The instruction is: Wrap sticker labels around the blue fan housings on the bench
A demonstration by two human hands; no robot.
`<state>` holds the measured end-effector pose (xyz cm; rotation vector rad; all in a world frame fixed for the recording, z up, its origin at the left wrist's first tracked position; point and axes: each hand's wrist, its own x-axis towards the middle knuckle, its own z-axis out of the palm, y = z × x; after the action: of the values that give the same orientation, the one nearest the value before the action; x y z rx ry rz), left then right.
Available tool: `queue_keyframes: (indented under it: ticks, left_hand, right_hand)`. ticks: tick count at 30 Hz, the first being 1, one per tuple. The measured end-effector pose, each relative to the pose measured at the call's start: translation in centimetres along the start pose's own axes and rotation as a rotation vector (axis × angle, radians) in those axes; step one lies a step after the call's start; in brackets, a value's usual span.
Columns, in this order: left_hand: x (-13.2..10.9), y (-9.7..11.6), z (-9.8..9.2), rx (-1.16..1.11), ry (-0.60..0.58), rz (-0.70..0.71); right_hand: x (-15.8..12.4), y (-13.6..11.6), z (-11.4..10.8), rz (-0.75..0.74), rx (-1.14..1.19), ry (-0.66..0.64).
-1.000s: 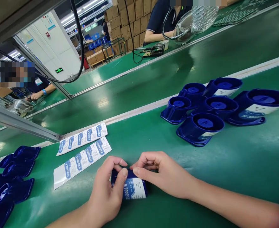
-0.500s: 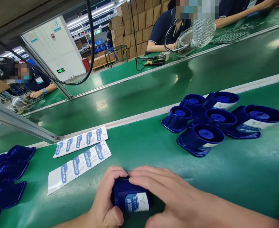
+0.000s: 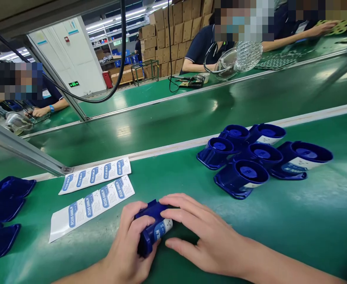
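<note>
A dark blue plastic pump housing (image 3: 146,241) lies tilted on its side between my hands, low in the middle of the view. It carries a blue and white label (image 3: 162,229) on its curved side. My left hand (image 3: 130,236) is closed around its flanged end, fingers over the top and thumb underneath. My right hand (image 3: 204,232) is spread beside the other end; its fingertips reach the housing's upper edge near the label, while the thumb stands apart. Two sheets of printed labels, a nearer sheet (image 3: 92,207) and a farther sheet (image 3: 95,174), lie to the left.
Several blue housings (image 3: 249,173) stand at right, some labelled. More blue housings (image 3: 3,209) sit at the left edge. A metal post (image 3: 22,148) rises at left, and a black cable (image 3: 123,51) hangs above. Across the green conveyor belt (image 3: 161,114), other people work.
The housing has tipped over and shifted slightly up and left, with its flanged end now toward my left hand. My right thumb has come away from underneath. The view has shifted slightly.
</note>
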<state>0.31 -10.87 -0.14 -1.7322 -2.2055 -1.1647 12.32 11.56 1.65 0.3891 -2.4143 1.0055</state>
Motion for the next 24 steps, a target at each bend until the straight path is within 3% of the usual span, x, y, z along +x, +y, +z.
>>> queue_keyframes:
  ticks: [16, 24]
  left_hand:
    - [0.1, 0.2, 0.2, 0.107, 0.029, 0.124]
    - [0.1, 0.0, -0.3, 0.222, -0.015, 0.287]
  right_hand:
    - [0.4, -0.3, 0.1, -0.118, 0.011, 0.111]
    - [0.5, -0.2, -0.6, -0.029, -0.008, -0.067]
